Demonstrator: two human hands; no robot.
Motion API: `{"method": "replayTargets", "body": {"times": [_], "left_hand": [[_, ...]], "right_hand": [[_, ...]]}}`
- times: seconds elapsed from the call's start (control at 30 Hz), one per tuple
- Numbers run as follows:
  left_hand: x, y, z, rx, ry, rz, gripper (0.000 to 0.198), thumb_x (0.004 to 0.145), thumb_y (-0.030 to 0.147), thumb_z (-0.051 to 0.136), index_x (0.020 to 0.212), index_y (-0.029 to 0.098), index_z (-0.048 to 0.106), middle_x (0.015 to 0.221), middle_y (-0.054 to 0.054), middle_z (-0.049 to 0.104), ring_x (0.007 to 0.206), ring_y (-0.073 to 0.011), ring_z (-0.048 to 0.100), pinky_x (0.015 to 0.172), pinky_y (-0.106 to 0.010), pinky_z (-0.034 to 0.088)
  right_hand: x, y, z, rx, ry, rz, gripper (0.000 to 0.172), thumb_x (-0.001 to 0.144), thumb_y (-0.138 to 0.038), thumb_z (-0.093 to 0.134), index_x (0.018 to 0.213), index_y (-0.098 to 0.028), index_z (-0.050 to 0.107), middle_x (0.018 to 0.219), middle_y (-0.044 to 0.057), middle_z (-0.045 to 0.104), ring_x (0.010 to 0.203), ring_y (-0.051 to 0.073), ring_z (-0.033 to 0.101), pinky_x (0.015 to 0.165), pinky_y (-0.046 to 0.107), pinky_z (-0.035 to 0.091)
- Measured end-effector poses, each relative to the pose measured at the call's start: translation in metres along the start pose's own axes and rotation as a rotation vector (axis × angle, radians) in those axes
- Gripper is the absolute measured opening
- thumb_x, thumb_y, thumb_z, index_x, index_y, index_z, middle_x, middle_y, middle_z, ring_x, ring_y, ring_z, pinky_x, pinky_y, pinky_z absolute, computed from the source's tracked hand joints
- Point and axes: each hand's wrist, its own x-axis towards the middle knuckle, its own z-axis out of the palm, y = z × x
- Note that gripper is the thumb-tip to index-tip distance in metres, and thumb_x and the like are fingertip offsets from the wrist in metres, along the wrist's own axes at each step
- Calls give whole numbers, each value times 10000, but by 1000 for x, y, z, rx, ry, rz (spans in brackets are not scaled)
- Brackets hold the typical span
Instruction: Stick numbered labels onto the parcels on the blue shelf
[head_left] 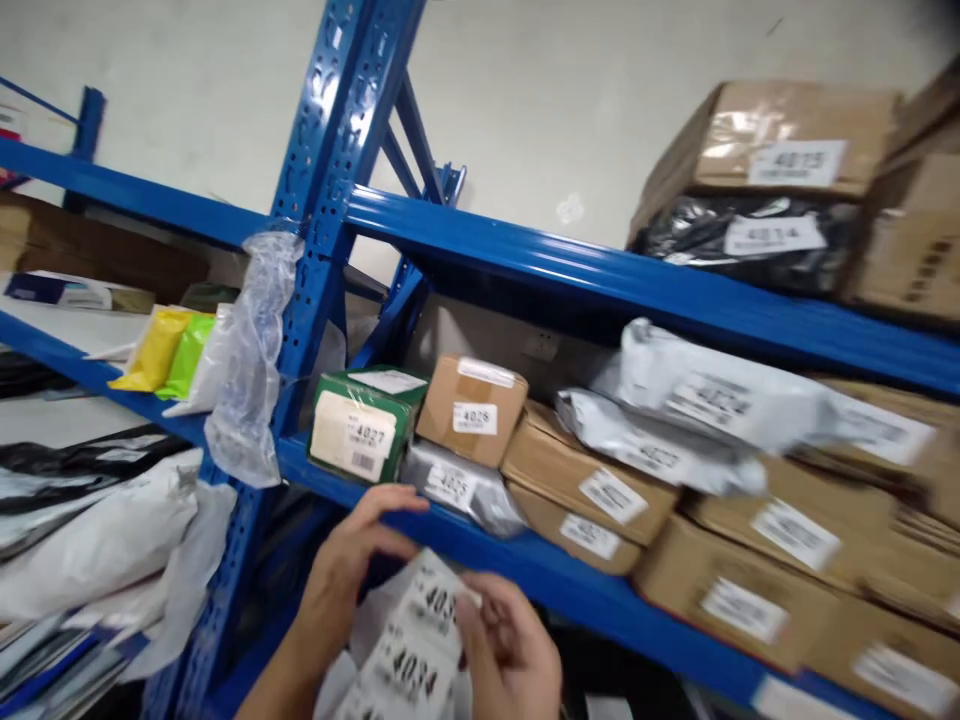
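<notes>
At the lower middle, my right hand [514, 645] pinches a strip of white number labels [411, 650] between thumb and fingers. "4034" reads plainly on the strip; the thumb partly covers the number above it. My left hand [349, 565] is at the strip's left side, its upper fingers stretched out and apart, just in front of the shelf edge. Whitish material shows behind the labels, and what it is I cannot make out. Nearest the left hand on the shelf are a green box [364, 425] labelled 4027 and a grey plastic parcel [461, 488] labelled 4025.
A blue rack post [319, 200] and beam [525, 245] frame the shelf. A brown box [471, 400] labelled 4026 and several cartons [585, 475] fill it, with grey mailers [697, 395] on top. Clear bubble wrap [251, 350] hangs by the post. White parcels [112, 540] lie left.
</notes>
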Motion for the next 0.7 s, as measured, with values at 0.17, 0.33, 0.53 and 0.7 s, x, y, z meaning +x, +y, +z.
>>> {"method": "replayTargets", "body": {"times": [0.17,0.33,0.53,0.7], "left_hand": [[-33,25,41,-243,8,-459,553,843,658,498,939,183,764,1116,-117,704,1106,-275,598,928,-349,500],[-113,53,88,-168,-136,-743,541,593,548,818,976,178,726,759,-18,690,706,-155,599,640,-214,476],[-261,59,110,181,-340,-880,347,729,517,673,689,175,709,631,-16,660,623,-155,578,592,-213,430],[-347,85,110,184,-539,-1043,330,791,522,596,768,207,690,733,-21,701,722,-187,650,643,-214,475]], "right_hand": [[-18,-12,-47,241,18,322,422,693,-565,724,818,-162,715,618,39,646,550,135,573,513,240,494],[-87,-4,-109,210,34,428,429,696,-586,704,821,-177,729,724,66,697,630,146,593,592,249,507],[-237,44,-175,207,-39,731,390,660,-528,760,871,-200,742,774,52,706,688,158,610,645,247,502],[-336,35,-203,263,-66,982,454,659,-622,718,730,-175,686,604,4,602,540,101,489,524,215,403]]}}
